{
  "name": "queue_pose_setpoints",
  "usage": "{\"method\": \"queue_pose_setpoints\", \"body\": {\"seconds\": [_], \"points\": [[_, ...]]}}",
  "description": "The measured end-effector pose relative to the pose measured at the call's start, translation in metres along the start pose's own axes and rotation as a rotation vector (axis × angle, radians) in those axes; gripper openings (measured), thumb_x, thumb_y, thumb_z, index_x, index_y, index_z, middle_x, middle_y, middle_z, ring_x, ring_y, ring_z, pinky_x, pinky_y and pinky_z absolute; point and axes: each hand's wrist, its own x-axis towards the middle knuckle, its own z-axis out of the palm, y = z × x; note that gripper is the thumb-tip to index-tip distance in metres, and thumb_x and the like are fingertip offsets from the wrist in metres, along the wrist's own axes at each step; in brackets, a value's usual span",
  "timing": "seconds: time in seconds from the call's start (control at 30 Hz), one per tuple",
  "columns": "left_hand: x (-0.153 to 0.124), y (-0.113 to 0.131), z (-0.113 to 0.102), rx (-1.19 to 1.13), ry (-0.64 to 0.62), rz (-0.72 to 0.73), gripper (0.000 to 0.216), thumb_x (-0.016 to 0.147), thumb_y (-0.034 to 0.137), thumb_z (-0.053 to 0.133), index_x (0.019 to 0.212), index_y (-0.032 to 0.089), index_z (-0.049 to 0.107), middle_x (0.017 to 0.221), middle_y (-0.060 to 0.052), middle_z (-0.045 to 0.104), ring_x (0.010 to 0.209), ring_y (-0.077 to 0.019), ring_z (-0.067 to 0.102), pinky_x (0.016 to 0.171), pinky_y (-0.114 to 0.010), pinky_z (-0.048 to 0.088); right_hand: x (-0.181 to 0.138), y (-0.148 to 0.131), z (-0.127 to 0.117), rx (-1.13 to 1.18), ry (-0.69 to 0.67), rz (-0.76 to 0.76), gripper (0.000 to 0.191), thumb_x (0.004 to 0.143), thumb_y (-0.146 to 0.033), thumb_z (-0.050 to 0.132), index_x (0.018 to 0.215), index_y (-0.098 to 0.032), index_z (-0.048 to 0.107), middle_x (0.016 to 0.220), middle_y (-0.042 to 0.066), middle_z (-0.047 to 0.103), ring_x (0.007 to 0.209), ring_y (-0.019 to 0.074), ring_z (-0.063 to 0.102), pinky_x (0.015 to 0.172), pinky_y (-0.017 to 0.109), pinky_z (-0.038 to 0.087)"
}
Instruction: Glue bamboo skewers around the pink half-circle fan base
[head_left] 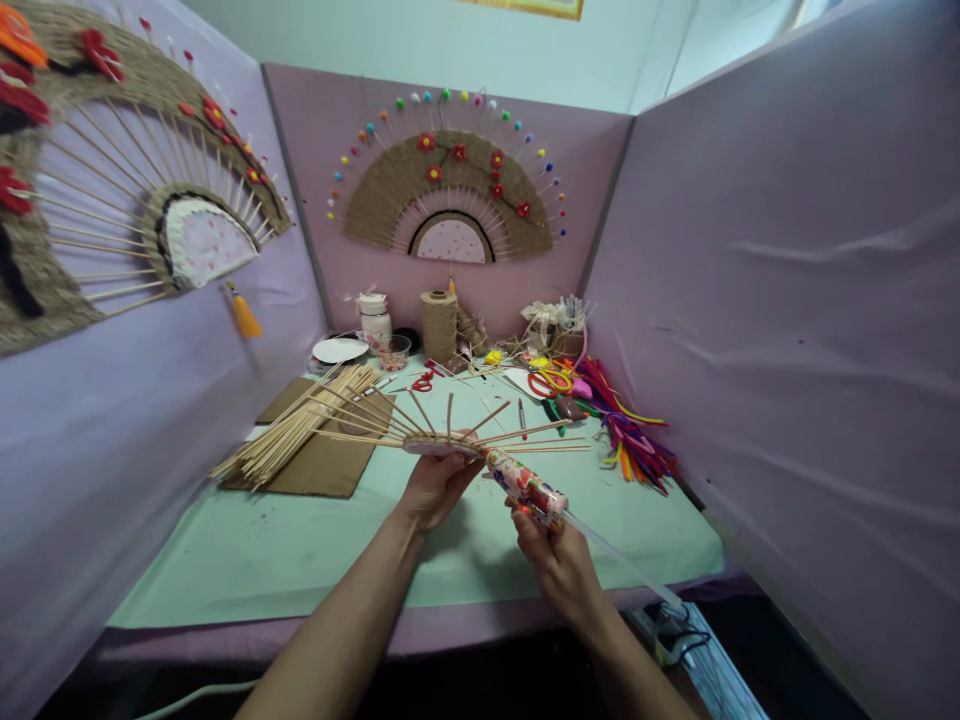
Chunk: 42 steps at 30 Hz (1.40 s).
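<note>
Both hands are closed on something above the pale green tabletop point(300, 560). The left hand point(435, 490) grips from below the half-round fan frame of thin wooden sticks point(442, 447), whose spokes spread out flat just over the tabletop's middle. The right hand point(559, 565) is wrapped around the flower-patterned hot glue gun point(525, 487), its tip touching the frame's right edge and a clear glue rod trailing behind. A loose bundle of wooden skewers point(300, 430) lies on a brown cardboard sheet point(322, 470) to the left. A spool of jute twine point(439, 325) stands at the back, and bright pipe cleaners point(630, 440) lie to the right.
</note>
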Motion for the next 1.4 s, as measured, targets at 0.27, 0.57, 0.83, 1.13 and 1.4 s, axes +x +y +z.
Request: {"method": "queue_pose_setpoints", "body": {"seconds": [0.27,0.57,0.83,1.13,1.4], "points": [[-0.0002,-0.0001,0.0009,-0.03,0.013,0.006,0.048,0.047,0.02,0.092,0.088,0.008,0.071,0.082,-0.007,0.073,0.08,-0.0169,0.069,0.09,-0.032,0.054,0.0007,-0.0004,0.0004,0.018,0.004,0.006,0.048,0.087,-0.06,0.048,0.104,-0.017,0.062,0.071,0.003,0.056,0.063,0.0171,0.05,0.058,0.028,0.042],[-0.0007,0.0013,0.0031,-0.03,0.015,0.012,0.043,0.047,0.02,0.092,0.083,0.01,0.071,0.083,-0.006,0.073,0.081,-0.0172,0.068,0.096,-0.038,0.051,0.001,0.0017,0.0003,0.028,0.018,0.021,0.05,0.086,-0.062,0.049,0.103,-0.017,0.062,0.068,0.003,0.054,0.064,0.0179,0.051,0.057,0.028,0.042],[-0.0004,0.0,0.0023,-0.012,0.014,0.011,0.044,0.049,0.019,0.091,0.087,0.01,0.071,0.083,-0.007,0.073,0.082,-0.0181,0.068,0.093,-0.036,0.052,-0.0009,-0.0009,-0.0007,0.03,0.031,0.038,0.047,0.085,-0.06,0.051,0.1,-0.018,0.061,0.065,0.002,0.054,0.062,0.0176,0.051,0.055,0.028,0.042],[-0.0011,-0.0034,0.0001,0.021,0.021,0.001,0.042,0.053,0.019,0.089,0.09,0.011,0.072,0.08,-0.005,0.073,0.079,-0.0169,0.068,0.086,-0.033,0.053,-0.0001,0.0024,0.0027,0.024,0.009,0.023,0.049,0.086,-0.06,0.049,0.104,-0.017,0.061,0.068,0.003,0.055,0.062,0.0176,0.051,0.056,0.028,0.042],[-0.0018,-0.0033,0.0009,0.021,0.019,-0.005,0.042,0.052,0.02,0.09,0.089,0.011,0.073,0.079,-0.005,0.073,0.079,-0.0168,0.067,0.083,-0.031,0.053,0.0002,-0.0004,0.0032,0.045,0.012,0.027,0.049,0.086,-0.06,0.049,0.107,-0.018,0.062,0.067,0.002,0.054,0.061,0.0174,0.05,0.054,0.027,0.041]]}}
